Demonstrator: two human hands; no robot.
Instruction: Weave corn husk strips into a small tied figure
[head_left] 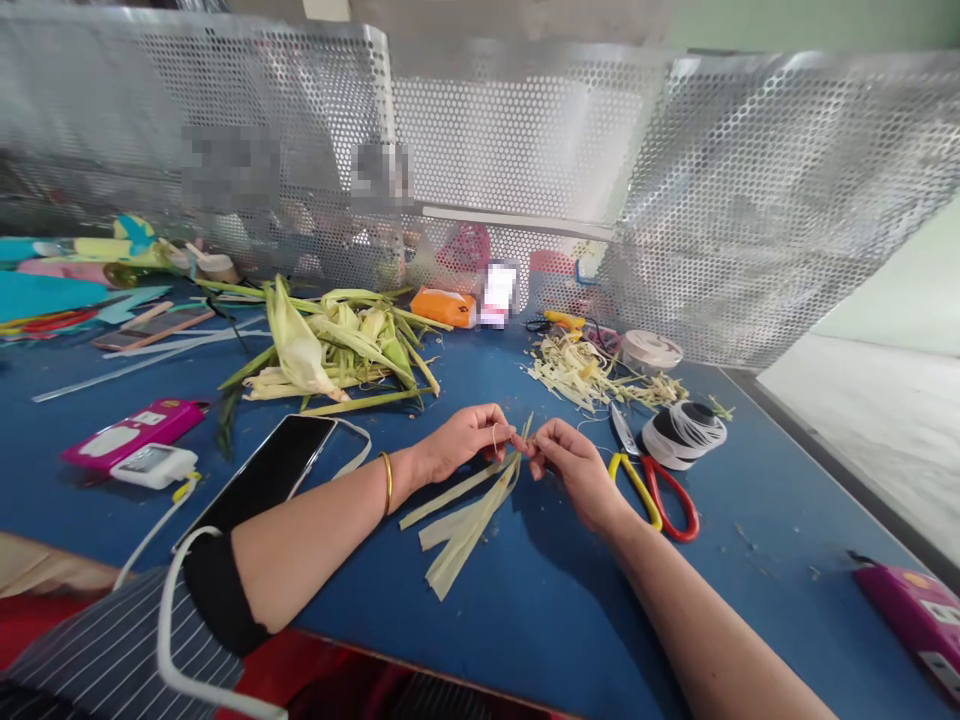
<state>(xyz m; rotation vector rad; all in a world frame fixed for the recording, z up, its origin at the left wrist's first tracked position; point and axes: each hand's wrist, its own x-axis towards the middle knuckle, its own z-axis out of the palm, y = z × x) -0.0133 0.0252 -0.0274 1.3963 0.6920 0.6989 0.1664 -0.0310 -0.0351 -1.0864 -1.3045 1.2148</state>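
Observation:
Pale corn husk strips (469,535) fan out toward me over the blue table, gathered at their upper end between my hands. My left hand (480,440), with a gold bangle at the wrist, pinches the gathered end, and a thin white thread loops over its fingers. Close on the other side, my right hand (566,462) has its fingertips closed at the same end. Exactly where the thread runs between the fingertips is too small to tell. Scissors (651,485) with one yellow and one red handle lie just right of my right hand, beside a white thread spool (684,436).
A heap of green corn husks (337,345) lies behind my left hand. Husk scraps (574,370) and a tape roll (651,350) sit back right. A black phone (266,475) and a magenta box (135,435) are left. A perforated metal screen (510,140) edges the back.

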